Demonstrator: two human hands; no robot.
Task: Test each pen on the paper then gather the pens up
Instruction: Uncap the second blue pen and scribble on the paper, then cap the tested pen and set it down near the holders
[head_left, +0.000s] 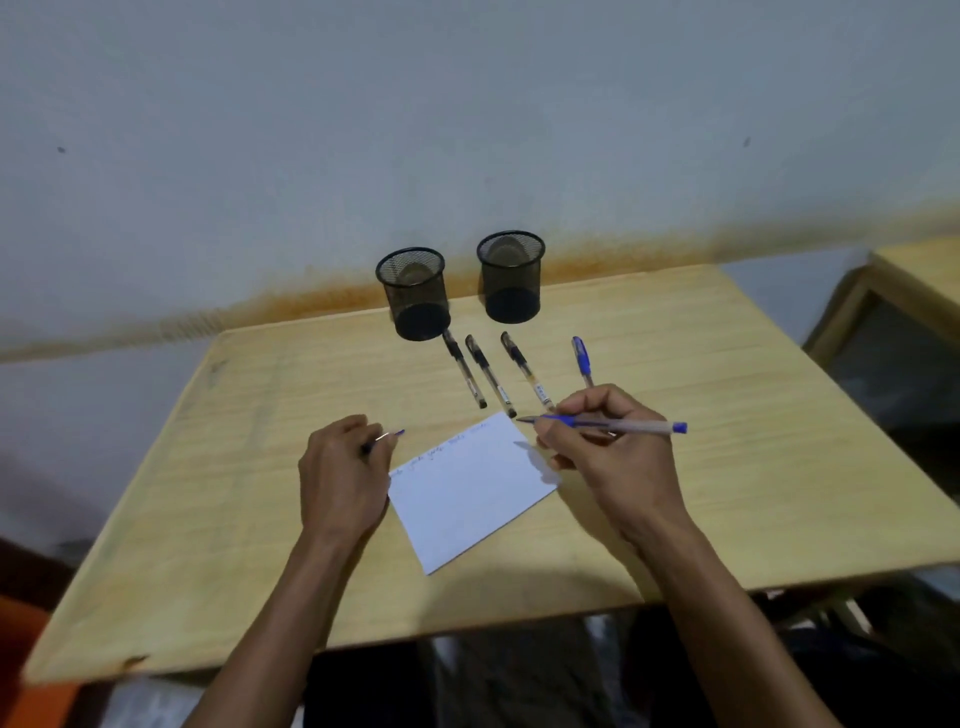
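While right hand (597, 441) pinches slim translucent blue pen (623, 426), rectangular white paper (467, 499) lies flat.

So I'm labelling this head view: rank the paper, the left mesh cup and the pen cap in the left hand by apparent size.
1. Paper
2. Left mesh cup, though farther from the camera
3. Pen cap, partly hidden by the left hand

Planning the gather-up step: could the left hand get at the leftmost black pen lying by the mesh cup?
Probably not freely: the left hand already holds a pen cap, though nothing blocks the leftmost black pen.
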